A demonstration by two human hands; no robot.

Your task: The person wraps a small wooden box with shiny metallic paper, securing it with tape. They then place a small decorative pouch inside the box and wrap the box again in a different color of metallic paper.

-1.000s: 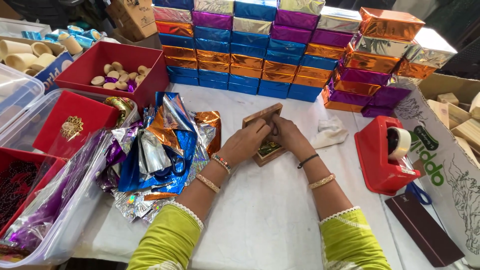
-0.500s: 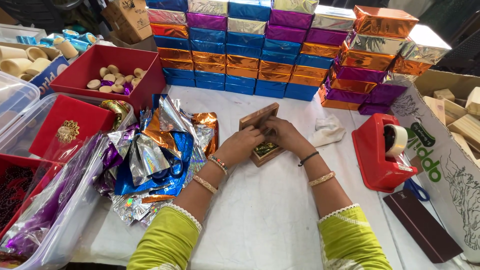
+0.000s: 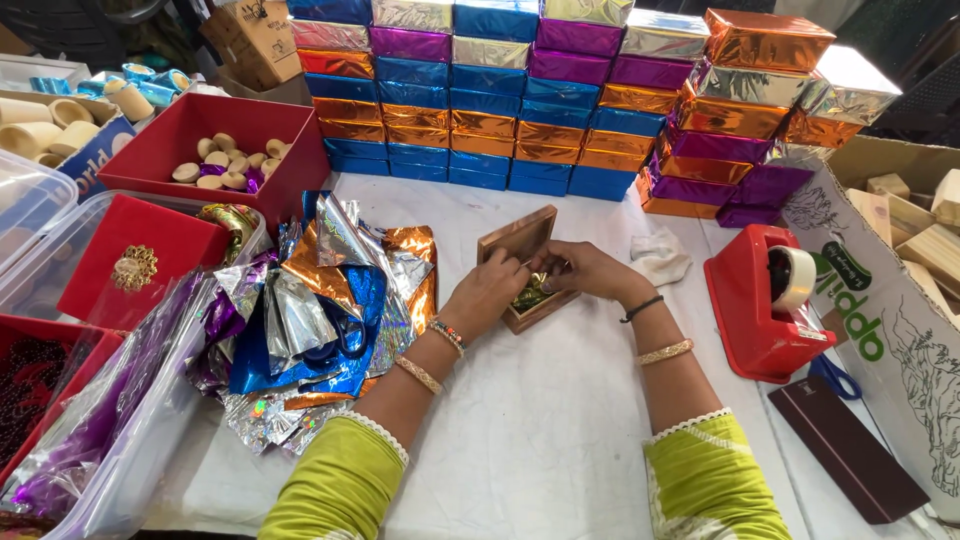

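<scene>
Head view, frame centre: both hands pinch gold contents inside the open wooden box; the lid risks dropping onto fingers.

A wall of foil-wrapped boxes in blue, orange, purple and silver stands beyond the hands. Loose foil sheets (a crumpled heap, mostly blue and silver) lie just left of the left hand, with a red box of small wooden pieces farther left and back. A white cloth sits near the right hand; a red tape dispenser stands farther right, a dark flat case nearer the body.
</scene>
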